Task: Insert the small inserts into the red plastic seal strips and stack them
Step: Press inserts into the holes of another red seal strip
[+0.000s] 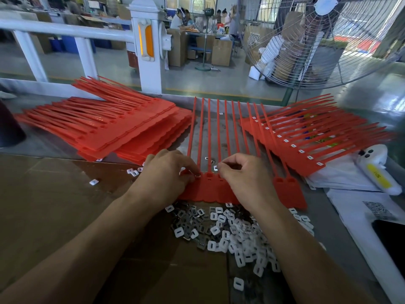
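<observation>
**Both hands at the heads of the red seal strip**

Nearest me, just behind my wrists, lies the loose heap of small inserts (230, 229), white and dark ones mixed, spilling toward my right forearm. My left hand (163, 174) has its fingers curled down, the fingertips (197, 174) pressing a white insert (198, 176) at one head of the red seal strip (208, 189). My right hand (240, 178) sits just beside it on the same strip, thumb and forefinger pinched together; whether an insert is between them I cannot tell. The strip's flat tag part lies under and between both hands, its thin tails running away from my fingers. Beyond my left hand rests a stack of red strips (122, 128); beyond my right, a fanned stack with white inserts fitted (306, 145). Farther right stands a wire-guarded fan (328, 40).
</observation>
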`<state>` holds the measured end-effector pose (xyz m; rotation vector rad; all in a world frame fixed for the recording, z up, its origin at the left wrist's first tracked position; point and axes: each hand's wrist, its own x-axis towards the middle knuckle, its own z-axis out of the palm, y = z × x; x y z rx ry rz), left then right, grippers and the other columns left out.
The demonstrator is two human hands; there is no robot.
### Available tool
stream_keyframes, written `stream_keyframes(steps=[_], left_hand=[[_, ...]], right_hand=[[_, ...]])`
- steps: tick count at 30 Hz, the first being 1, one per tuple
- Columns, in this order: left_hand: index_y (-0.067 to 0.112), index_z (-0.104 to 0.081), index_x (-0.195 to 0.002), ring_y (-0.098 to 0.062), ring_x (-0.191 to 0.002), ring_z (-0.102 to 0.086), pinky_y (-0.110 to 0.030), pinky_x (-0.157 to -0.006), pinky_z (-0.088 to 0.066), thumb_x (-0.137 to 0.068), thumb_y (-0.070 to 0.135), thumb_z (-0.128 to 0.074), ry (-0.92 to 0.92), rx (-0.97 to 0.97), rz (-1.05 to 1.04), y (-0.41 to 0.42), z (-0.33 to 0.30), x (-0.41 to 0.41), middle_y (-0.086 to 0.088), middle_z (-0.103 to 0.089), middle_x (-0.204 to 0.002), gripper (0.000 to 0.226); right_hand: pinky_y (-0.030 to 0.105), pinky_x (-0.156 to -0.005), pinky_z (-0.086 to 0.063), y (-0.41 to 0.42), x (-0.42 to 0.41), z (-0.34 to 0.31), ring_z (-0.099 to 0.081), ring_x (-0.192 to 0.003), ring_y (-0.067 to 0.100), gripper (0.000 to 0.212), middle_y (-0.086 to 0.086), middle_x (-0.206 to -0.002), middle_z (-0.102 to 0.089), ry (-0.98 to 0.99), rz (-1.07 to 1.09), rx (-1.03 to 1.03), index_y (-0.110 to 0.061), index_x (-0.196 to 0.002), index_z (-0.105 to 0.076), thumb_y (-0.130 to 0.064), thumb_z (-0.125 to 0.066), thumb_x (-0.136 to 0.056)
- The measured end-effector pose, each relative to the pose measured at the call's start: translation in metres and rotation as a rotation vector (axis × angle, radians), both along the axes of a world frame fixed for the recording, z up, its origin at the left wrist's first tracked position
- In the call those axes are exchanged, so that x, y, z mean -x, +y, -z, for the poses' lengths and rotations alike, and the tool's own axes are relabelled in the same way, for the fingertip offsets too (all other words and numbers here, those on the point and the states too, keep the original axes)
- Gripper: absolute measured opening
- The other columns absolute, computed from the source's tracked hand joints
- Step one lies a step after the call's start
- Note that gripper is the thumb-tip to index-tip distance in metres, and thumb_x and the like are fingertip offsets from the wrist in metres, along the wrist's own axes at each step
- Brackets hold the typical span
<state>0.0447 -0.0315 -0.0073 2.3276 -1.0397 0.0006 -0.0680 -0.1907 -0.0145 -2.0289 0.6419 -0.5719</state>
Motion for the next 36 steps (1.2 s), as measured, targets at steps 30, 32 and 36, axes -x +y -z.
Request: stream_keyframes(steps=[30, 32, 36], left_hand=[[0.033, -0.067, -0.116, -0.015, -0.112, -0.052, -0.043, -0.103, -0.041, -0.089, 0.041, -0.073, 0.022, -0.057, -0.06, 0.003, 0.002, 0.003, 0.008, -0.058, -0.113, 0.028], [0.033, -0.067, -0.116, -0.016, -0.113, -0.052, -0.042, -0.103, -0.041, -0.09, 0.041, -0.073, 0.021, -0.061, -0.061, 0.003, 0.003, 0.002, 0.008, -0.058, -0.113, 0.028], [0.032, -0.067, -0.116, -0.017, -0.114, -0.052, -0.042, -0.104, -0.04, -0.09, 0.041, -0.072, 0.018, -0.066, -0.057, 0.002, 0.002, 0.002, 0.007, -0.058, -0.114, 0.028]], right_hand=[[0.015, -0.069, -0.045, 0.003, -0.014, 0.006, -0.063, -0.087, -0.006, 0.009, -0.017, -0.098, -0.074, 0.165, -0.013, 0.225, -0.027, -0.1, -0.079, -0.03, -0.074, -0.094], [0.014, -0.07, -0.045, 0.004, -0.013, 0.006, -0.063, -0.089, -0.006, 0.008, -0.017, -0.099, -0.074, 0.153, -0.019, 0.226, -0.028, -0.099, -0.079, -0.029, -0.073, -0.094], [0.013, -0.074, -0.045, 0.004, -0.008, 0.004, -0.065, -0.093, -0.004, 0.012, -0.018, -0.1, -0.074, 0.126, -0.05, 0.228, -0.03, -0.098, -0.079, -0.025, -0.069, -0.096]])
